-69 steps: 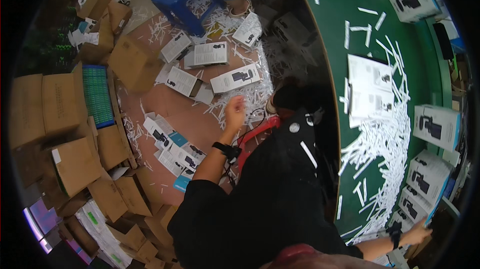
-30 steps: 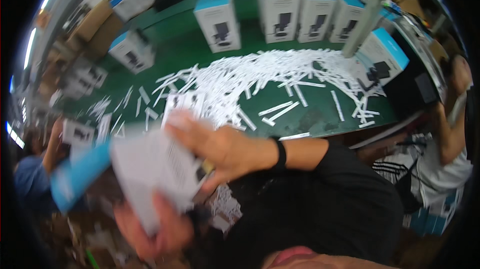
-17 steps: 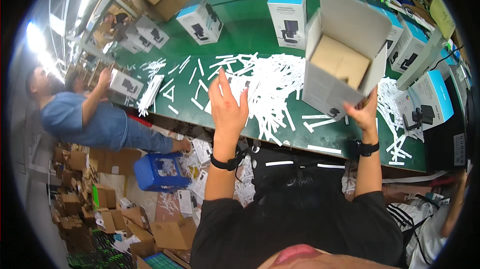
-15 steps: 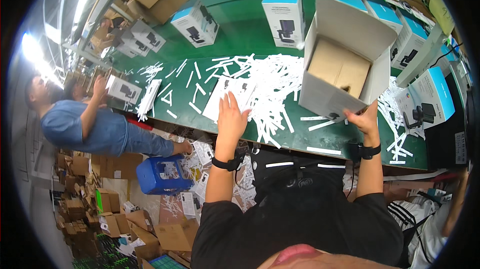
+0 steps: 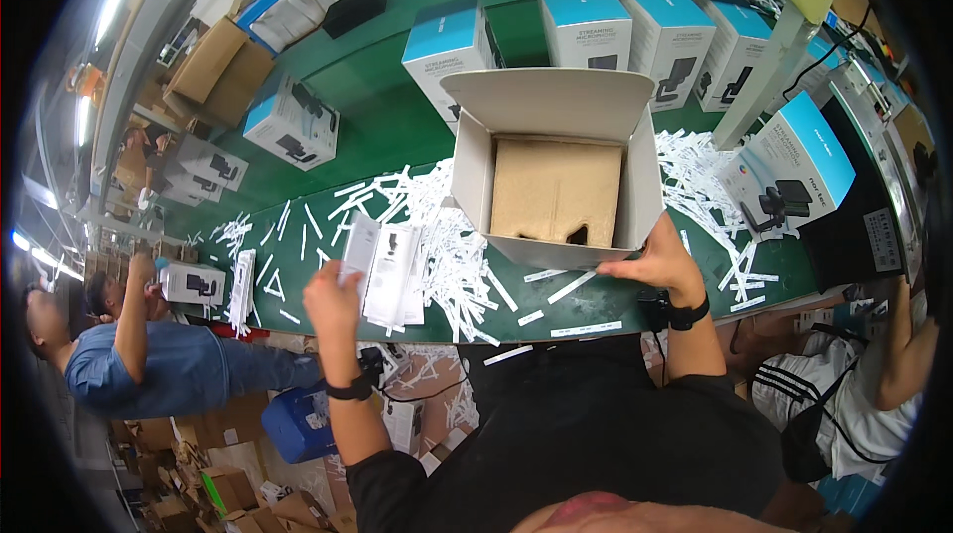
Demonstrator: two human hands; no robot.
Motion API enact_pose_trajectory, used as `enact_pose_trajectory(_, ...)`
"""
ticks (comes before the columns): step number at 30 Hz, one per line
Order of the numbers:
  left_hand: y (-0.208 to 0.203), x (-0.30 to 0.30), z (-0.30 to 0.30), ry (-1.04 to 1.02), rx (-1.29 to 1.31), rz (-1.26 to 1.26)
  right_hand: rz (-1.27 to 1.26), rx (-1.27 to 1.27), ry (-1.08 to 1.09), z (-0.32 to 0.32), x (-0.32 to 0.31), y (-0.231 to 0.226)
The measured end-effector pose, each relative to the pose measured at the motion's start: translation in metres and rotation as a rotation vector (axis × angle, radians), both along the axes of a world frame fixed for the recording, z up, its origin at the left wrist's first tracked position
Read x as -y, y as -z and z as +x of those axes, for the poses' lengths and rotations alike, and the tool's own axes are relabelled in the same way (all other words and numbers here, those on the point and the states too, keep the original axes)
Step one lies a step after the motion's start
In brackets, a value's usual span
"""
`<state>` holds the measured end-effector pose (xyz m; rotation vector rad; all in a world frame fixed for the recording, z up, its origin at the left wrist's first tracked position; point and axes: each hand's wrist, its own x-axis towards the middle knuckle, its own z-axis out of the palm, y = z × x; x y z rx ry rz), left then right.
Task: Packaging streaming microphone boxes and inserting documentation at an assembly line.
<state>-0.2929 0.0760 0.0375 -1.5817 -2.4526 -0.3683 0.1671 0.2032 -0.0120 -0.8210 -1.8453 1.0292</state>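
Observation:
An open white carton (image 5: 556, 253), flaps up, stands in front of me with a brown cardboard insert (image 5: 558, 186) inside. My right hand (image 5: 657, 263) grips its near right lower corner, thumb along the bottom edge, the other fingers partly hidden by the box side. To the carton's left, a stack of white printed leaflets (image 5: 395, 280) lies on the green table (image 5: 372, 151). My left hand (image 5: 333, 300) is at the stack's left edge, fingers curled on a leaflet (image 5: 358, 247) whose side is lifted. Loose white paper strips (image 5: 457, 280) surround the stack and carton.
Closed blue-topped microphone boxes (image 5: 670, 42) stand behind the carton, with another box (image 5: 791, 171) by the metal post (image 5: 759, 86) at right. A co-worker in a blue shirt (image 5: 149, 359) handles a box at far left. A blue stool (image 5: 298, 424) is below the table.
My left hand has gone from lying flat on the leaflets to their left edge, and one leaflet's side is now raised. My right hand stays at the carton; the view has shifted.

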Motion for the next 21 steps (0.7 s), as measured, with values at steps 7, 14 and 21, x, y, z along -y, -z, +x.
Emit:
enact_pose_trajectory(7,-0.14,-0.004,0.163,0.653,1.215,1.192,-0.09,-0.16,0.145,0.009,0.022,-0.024)
enact_pose_trajectory(14,-0.095,-0.103,0.212,0.532,0.135,0.644,0.312,-0.15,0.298,0.006,0.025,-0.05)
enact_pose_trajectory(21,-0.065,-0.103,0.195,0.75,0.637,0.914,0.494,-0.07,0.265,0.007,0.023,-0.061)
